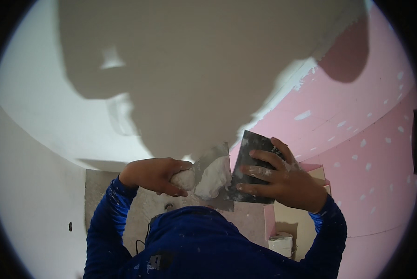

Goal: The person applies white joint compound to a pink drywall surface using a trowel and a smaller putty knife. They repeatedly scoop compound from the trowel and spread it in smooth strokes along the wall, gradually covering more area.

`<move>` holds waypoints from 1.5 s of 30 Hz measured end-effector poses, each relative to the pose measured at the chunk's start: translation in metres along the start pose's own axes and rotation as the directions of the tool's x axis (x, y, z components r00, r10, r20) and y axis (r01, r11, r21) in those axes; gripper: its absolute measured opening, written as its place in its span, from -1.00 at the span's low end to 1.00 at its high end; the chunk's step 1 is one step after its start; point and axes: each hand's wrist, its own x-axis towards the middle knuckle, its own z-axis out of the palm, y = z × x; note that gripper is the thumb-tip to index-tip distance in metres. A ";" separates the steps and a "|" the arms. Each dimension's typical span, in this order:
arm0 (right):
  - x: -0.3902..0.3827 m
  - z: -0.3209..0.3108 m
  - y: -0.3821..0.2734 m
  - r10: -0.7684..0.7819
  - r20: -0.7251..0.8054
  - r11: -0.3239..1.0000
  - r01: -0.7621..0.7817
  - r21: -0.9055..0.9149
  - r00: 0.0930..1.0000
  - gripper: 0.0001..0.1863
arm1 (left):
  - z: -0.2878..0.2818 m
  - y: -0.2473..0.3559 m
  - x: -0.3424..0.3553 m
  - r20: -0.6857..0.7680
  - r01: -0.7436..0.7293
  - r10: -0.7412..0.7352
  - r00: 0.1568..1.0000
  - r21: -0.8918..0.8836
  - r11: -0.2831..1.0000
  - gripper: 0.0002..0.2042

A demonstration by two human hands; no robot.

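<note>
My left hand (pixel 150 176) is closed round the whitened, rounded handle of a wide putty knife (pixel 218 152). On its grey blade sits a thick mound of white plaster (pixel 212 180). Close to its right, my right hand (pixel 290 182) grips a dark rectangular steel trowel (pixel 251 143), fingers spread along its back and the thumb side hidden. The trowel's left edge is beside the plaster; whether they touch, I cannot tell. White smears mark the right fingers and the trowel.
Ahead, a white-coated wall (pixel 148 116) carries a large shadow. Pink board (pixel 352 139) with white patches is on the right. Below lie a dusty floor (pixel 101 186), a black cable (pixel 141 244) and a white package (pixel 281 244) near board pieces.
</note>
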 end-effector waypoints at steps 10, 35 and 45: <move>0.005 -0.019 0.006 -0.081 0.010 0.994 0.080 0.072 0.997 -0.69 | -0.022 0.003 0.013 0.208 -0.064 0.055 0.976 0.035 0.997 -0.52; 0.012 0.168 -0.028 0.592 -0.253 0.451 -0.055 0.891 0.765 -0.36 | 0.020 -0.019 0.014 -0.241 -0.049 -0.032 0.970 -0.322 0.945 -0.42; -0.031 0.052 0.004 0.283 -0.202 0.952 -0.249 0.178 0.938 -0.53 | 0.004 -0.003 0.007 -0.187 0.114 -0.123 0.975 -0.058 0.992 -0.40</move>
